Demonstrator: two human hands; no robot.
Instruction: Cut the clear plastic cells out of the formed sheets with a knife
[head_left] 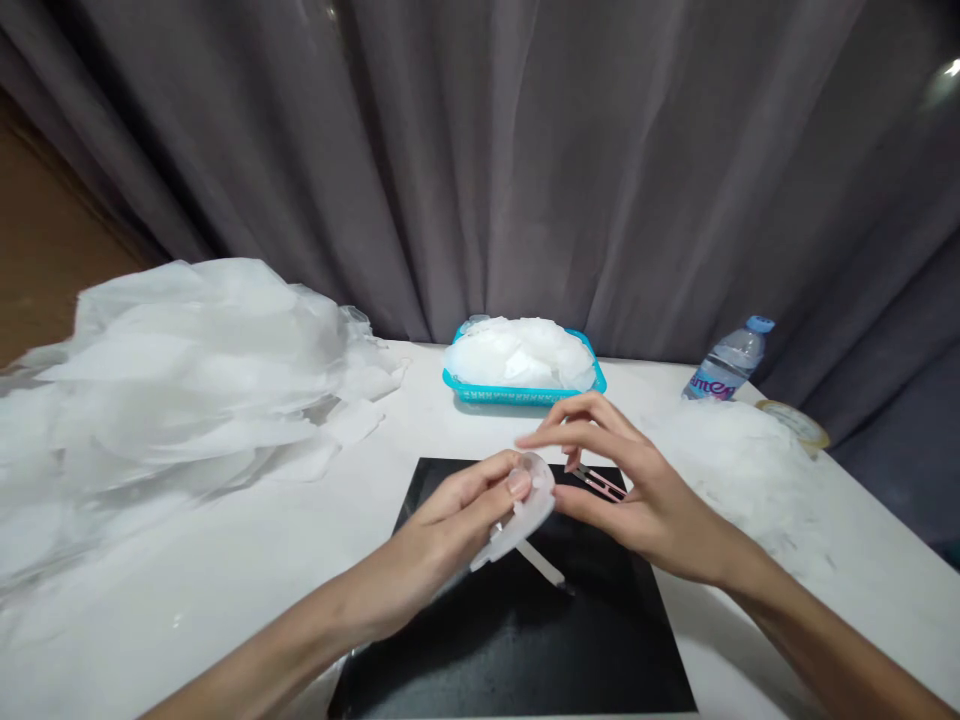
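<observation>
Over a black mat on the white table, my left hand pinches a small translucent white plastic piece between thumb and fingers. My right hand is right beside it, fingertips touching the piece's top, and holds small pink thread snips in the palm. A thin white strip hangs from the piece down to the mat.
A turquoise basket heaped with white pieces stands behind the mat. A big pile of white sheet material fills the left. Another white heap, a water bottle and a tape roll are at right. A grey curtain hangs behind.
</observation>
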